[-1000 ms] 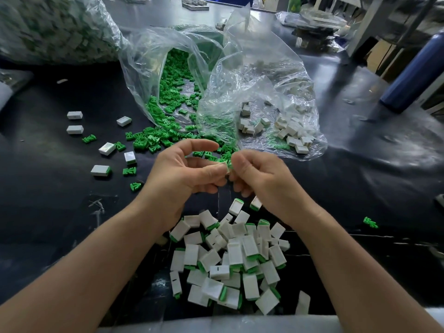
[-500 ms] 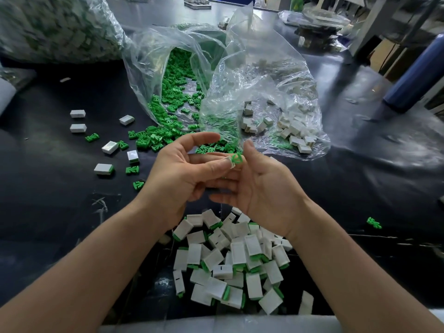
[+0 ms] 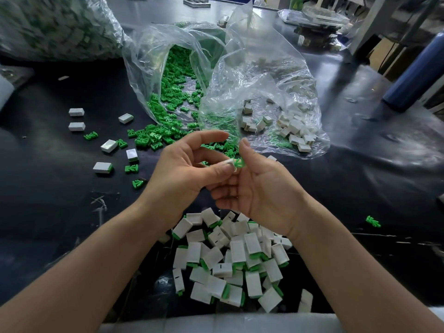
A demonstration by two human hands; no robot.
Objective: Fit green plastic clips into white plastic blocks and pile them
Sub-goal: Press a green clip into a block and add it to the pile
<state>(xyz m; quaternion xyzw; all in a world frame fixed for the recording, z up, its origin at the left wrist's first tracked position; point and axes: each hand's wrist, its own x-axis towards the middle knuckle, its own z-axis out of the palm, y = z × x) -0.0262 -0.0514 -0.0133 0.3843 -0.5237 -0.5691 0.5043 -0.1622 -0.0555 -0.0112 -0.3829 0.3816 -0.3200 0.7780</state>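
- Now the left hand (image 3: 187,174) pinches a white block (image 3: 228,162) between thumb and fingers, and a green clip (image 3: 239,162) pokes out of its end, so it looks half in.
- The right hand (image 3: 262,188) lies loose, palm up and thumb straight, pinching nothing I can see; the clip touches its thumb side.
- If the push comes crooked, the clip may jam or pop out.
- If the pinch is weak, the block could drop into the pile of done blocks (image 3: 235,260) right below and get lost there half-done.
- A popped clip could fly far over the black table (image 3: 48,212), like the lone clip (image 3: 373,221) at the right.
- A reaching arm might snag the clear bag (image 3: 149,58) and spill more clips.
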